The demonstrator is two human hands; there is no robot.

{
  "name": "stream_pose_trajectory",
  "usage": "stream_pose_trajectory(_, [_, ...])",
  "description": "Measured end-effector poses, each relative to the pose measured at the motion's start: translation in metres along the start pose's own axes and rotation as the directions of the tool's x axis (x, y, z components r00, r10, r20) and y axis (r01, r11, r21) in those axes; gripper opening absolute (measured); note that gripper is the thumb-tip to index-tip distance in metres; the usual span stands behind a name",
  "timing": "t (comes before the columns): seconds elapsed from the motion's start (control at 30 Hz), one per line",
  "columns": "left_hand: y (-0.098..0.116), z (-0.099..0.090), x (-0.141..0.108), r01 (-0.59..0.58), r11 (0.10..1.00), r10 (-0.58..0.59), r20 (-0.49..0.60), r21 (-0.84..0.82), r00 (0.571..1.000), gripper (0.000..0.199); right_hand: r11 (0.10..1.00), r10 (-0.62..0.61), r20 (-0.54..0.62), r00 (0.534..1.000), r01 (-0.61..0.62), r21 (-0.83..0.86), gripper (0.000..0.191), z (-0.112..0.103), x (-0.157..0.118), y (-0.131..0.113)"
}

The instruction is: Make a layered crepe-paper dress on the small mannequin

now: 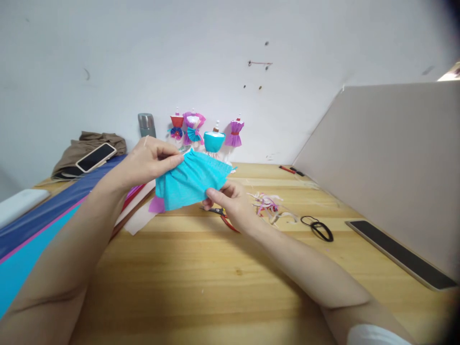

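Note:
Above the table, a piece of turquoise crepe paper [194, 182] is spread between both hands, gathered into pleats at its top and fanned out below. My left hand [153, 160] pinches the gathered top edge between thumb and fingers. Its lower right part is gripped by my right hand [230, 199], the thumb in front and the fingers behind. Partly hidden by the right hand, scissors with red handles [230, 224] lie on the table. Behind the paper stand small mannequins in paper dresses, one with a turquoise top [214, 141] and one in purple [235, 134].
Coloured paper sheets [43, 230] lie at left beside a phone [96, 157], a brown cloth [75, 151] and a metal flask [146, 125]. Paper scraps [268, 203], black bands [319, 230], a red pen [286, 169] and a dark flat bar [398, 254] are at right, near a grey partition [391, 158].

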State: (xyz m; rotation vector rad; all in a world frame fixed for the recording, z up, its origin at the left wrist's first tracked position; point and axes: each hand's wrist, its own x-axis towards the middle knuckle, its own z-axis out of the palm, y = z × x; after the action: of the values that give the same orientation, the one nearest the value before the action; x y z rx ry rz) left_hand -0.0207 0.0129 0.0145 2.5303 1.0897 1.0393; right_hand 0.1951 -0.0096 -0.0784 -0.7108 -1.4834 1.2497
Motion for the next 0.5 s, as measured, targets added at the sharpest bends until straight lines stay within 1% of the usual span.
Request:
stream_pose_trajectory(0.07, [0.000,0.003,0.001,0.013,1.000,-0.012,0.022,-0.024,1.000,0.037,1.000,-0.001,0.015,1.000,0.001,0.026,0.046,0.003,-0.001,0.000])
stream_pose_trajectory(0.2, [0.003,0.011,0.001,0.009,0.999,-0.008,0.015,-0.047,1.000,0.034,0.997,0.026,0.018,0.999,-0.027,0.077,0.055,0.010,-0.002,0.002])
stream_pose_trajectory(0.27, [0.003,0.014,0.001,0.016,0.999,-0.016,0.019,-0.045,1.000,0.032,0.998,0.044,0.011,0.999,-0.044,0.052,0.049,0.011,-0.003,0.004])
stream_pose_trajectory(0.33, [0.000,0.015,0.002,0.026,0.999,-0.025,0.018,-0.045,1.000,0.034,1.000,0.029,0.020,0.999,-0.029,0.001,0.044,0.011,-0.005,0.005])
stream_pose_trajectory(0.43, [-0.005,0.016,0.003,0.005,0.998,-0.004,0.006,-0.055,1.000,0.036,0.999,-0.004,0.038,0.999,0.005,-0.044,0.045,0.011,-0.008,0.006])
stream_pose_trajectory(0.5, [-0.008,0.017,0.004,-0.010,0.998,0.011,0.004,-0.056,1.000,0.035,0.999,0.005,0.038,0.999,-0.003,-0.034,0.046,0.011,-0.009,0.007])
